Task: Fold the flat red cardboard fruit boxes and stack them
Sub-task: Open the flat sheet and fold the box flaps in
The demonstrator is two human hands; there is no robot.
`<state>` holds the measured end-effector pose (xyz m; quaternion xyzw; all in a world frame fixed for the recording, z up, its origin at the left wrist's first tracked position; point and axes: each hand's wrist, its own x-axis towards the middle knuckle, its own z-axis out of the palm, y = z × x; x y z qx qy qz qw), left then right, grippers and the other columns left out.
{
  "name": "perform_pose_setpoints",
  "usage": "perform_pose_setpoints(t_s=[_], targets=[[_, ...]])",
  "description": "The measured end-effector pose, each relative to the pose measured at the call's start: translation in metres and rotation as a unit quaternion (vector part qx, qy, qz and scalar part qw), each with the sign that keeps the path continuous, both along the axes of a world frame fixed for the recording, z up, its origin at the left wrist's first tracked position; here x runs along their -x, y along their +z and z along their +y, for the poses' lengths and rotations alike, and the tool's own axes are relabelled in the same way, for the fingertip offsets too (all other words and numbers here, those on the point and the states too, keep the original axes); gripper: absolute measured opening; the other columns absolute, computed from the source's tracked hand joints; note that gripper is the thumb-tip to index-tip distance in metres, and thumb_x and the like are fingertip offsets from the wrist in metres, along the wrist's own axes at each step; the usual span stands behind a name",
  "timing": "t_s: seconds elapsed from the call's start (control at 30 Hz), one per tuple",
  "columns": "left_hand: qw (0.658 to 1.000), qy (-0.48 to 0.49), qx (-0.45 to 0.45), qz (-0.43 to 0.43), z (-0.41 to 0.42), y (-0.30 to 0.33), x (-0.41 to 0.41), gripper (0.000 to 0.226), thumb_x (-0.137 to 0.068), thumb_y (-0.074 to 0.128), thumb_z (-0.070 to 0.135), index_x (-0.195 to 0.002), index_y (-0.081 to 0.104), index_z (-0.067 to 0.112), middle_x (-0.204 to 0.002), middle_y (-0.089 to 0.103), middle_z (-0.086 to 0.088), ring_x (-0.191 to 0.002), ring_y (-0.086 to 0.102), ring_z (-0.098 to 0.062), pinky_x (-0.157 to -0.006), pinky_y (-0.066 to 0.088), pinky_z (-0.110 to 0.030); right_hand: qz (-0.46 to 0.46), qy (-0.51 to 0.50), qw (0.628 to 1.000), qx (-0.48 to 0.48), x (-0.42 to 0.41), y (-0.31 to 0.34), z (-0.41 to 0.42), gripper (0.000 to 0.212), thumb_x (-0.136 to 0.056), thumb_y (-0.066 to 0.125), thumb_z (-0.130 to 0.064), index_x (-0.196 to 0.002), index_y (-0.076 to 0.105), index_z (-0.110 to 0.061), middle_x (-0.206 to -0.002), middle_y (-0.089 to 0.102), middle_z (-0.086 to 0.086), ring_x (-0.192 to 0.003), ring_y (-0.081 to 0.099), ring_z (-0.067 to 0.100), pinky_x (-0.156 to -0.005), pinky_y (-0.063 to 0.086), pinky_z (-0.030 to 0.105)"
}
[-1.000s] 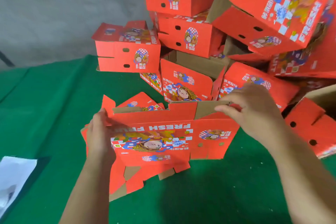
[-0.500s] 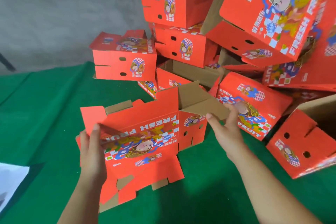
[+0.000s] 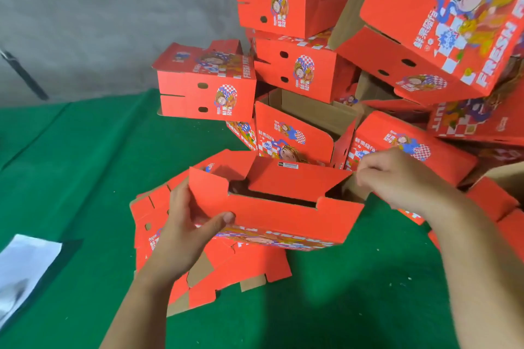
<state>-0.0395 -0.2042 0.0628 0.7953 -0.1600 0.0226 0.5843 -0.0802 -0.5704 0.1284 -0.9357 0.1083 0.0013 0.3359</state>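
Red glossy cardboard box (image 3: pixel 280 215), half-folded, between left hand (image 3: pixel 184 224) and right hand (image 3: pixel 402 178).

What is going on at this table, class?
A person is folding a red box over a green table. The left hand grips its near left corner, thumb on the front panel; the right hand pinches the right end flap. The box is half formed, flaps open. More flat boxes lie beneath it, and folded boxes are piled behind.
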Motion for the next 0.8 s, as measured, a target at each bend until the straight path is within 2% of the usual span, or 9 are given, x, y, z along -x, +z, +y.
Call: perform_pose_setpoints(t_s=[0.17,0.27,0.33,0.37,0.43,0.5,0.57,0.67,0.8], targets=[[0.993,0.042,-0.082,-0.08,-0.034,0.019,0.005,0.08,-0.076,0.083,0.045,-0.145,0.042,0.039,-0.142,0.043,0.002,-0.137,0.04,-0.01,-0.108,0.042,-0.024,-0.018,0.122,0.989,0.083,0.003,0.016,0.022,0.012,-0.085,0.055,-0.028,-0.085,0.063,-0.036,-0.07,0.062,-0.02,-0.058,0.055,0.005,-0.056,0.045,0.033],[0.993,0.054,-0.099,-0.041,-0.031,0.032,0.011,0.052,-0.08,0.085,0.049,-0.125,0.06,0.043,-0.142,0.044,0.012,-0.141,0.036,-0.005,-0.117,0.036,-0.035,-0.002,0.134,0.991,0.03,0.011,0.02,0.016,0.02,-0.091,0.058,-0.028,-0.099,0.064,-0.045,-0.064,0.058,-0.015,-0.049,0.049,0.005,-0.05,0.037,0.026],[0.996,0.047,-0.078,-0.006,-0.024,0.04,0.016,0.02,-0.082,0.081,0.05,-0.1,0.073,0.044,-0.148,0.043,0.019,-0.144,0.024,0.014,-0.115,0.031,-0.017,0.003,0.143,0.99,0.001,0.015,0.022,0.012,0.03,-0.091,0.057,-0.026,-0.108,0.062,-0.051,-0.058,0.053,-0.013,-0.044,0.044,0.004,-0.046,0.031,0.021],[0.996,0.031,-0.087,0.013,-0.02,0.045,0.018,0.021,-0.082,0.078,0.054,-0.094,0.076,0.036,-0.154,0.04,0.015,-0.144,0.017,0.021,-0.109,0.029,-0.007,0.004,0.147,0.989,-0.003,0.016,0.023,0.011,0.035,-0.091,0.055,-0.025,-0.11,0.061,-0.054,-0.055,0.052,-0.013,-0.044,0.043,0.004,-0.047,0.031,0.022],[0.987,-0.022,-0.151,0.052,-0.016,0.046,0.02,0.052,-0.082,0.07,0.072,-0.102,0.075,0.024,-0.17,0.018,0.01,-0.148,0.0,0.021,-0.116,0.025,-0.016,0.011,0.14,0.99,0.002,0.016,0.024,0.012,0.042,-0.091,0.053,-0.023,-0.114,0.06,-0.057,-0.049,0.051,-0.015,-0.042,0.044,0.004,-0.049,0.03,0.026],[0.976,-0.039,-0.184,0.106,-0.02,0.043,0.025,0.07,-0.075,0.054,0.089,-0.125,0.069,0.042,-0.169,-0.012,0.025,-0.152,-0.013,0.008,-0.127,0.015,-0.04,0.019,0.126,0.992,0.002,0.016,0.019,0.017,0.045,-0.091,0.053,-0.023,-0.121,0.06,-0.056,-0.053,0.057,-0.018,-0.047,0.052,0.002,-0.053,0.036,0.03],[0.973,-0.02,-0.194,0.125,-0.031,0.036,0.03,0.089,-0.07,0.04,0.098,-0.149,0.04,0.058,-0.159,-0.025,0.038,-0.145,-0.018,0.012,-0.122,0.001,-0.037,-0.001,0.093,0.996,0.0,0.016,0.01,0.021,0.049,-0.092,0.054,-0.024,-0.13,0.057,-0.054,-0.071,0.067,-0.018,-0.07,0.065,0.003,-0.067,0.049,0.033],[0.963,0.05,-0.232,0.131,-0.046,0.02,0.03,0.104,-0.067,0.027,0.1,-0.159,0.014,0.053,-0.16,-0.016,0.036,-0.141,-0.004,0.007,-0.12,0.003,-0.041,-0.062,0.022,0.997,0.03,0.013,-0.006,0.016,0.05,-0.091,0.055,-0.021,-0.137,0.057,-0.04,-0.07,0.063,-0.01,-0.07,0.06,0.006,-0.065,0.041,0.032],[0.957,0.163,-0.206,0.12,-0.055,0.004,0.025,0.104,-0.063,0.031,0.1,-0.153,0.02,0.051,-0.143,0.024,0.003,-0.14,0.02,-0.023,-0.119,0.013,-0.041,-0.185,-0.046,0.974,0.123,0.012,-0.012,0.01,0.047,-0.086,0.063,-0.007,-0.13,0.068,-0.021,-0.108,0.054,0.011,-0.107,0.05,0.038,-0.094,0.038,0.039]])
